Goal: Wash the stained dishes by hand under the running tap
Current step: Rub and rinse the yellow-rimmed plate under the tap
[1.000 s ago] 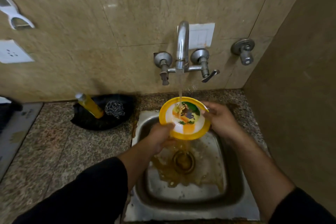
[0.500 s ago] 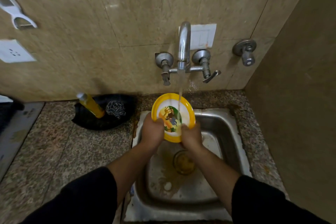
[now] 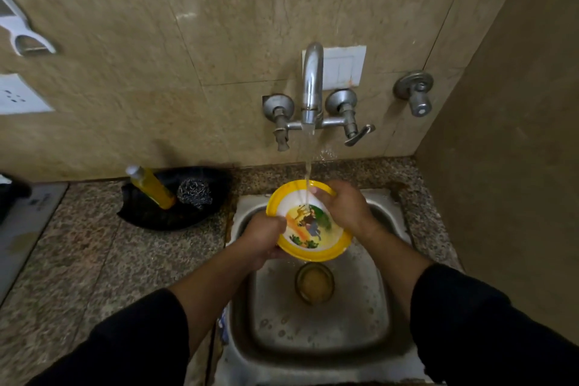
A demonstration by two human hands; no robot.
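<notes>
the yellow plate point(image 3: 308, 229) was over the sink point(image 3: 388, 316), right under water from the tap point(image 3: 312, 88). the left hand point(image 3: 263, 236) gripped its left edge. the right hand point(image 3: 346, 208) held its far right rim.

A yellow-rimmed plate point(image 3: 308, 226) with a cartoon picture is held tilted over the steel sink point(image 3: 316, 323), under the stream from the wall tap point(image 3: 311, 88). The left hand point(image 3: 261, 236) grips its near-left rim; the right hand point(image 3: 346, 207) covers its far-right edge. On the speckled counter point(image 3: 78, 260) to the left, a black tray point(image 3: 172, 200) holds a yellow bottle point(image 3: 152, 186) and a steel scrubber point(image 3: 194, 193).
</notes>
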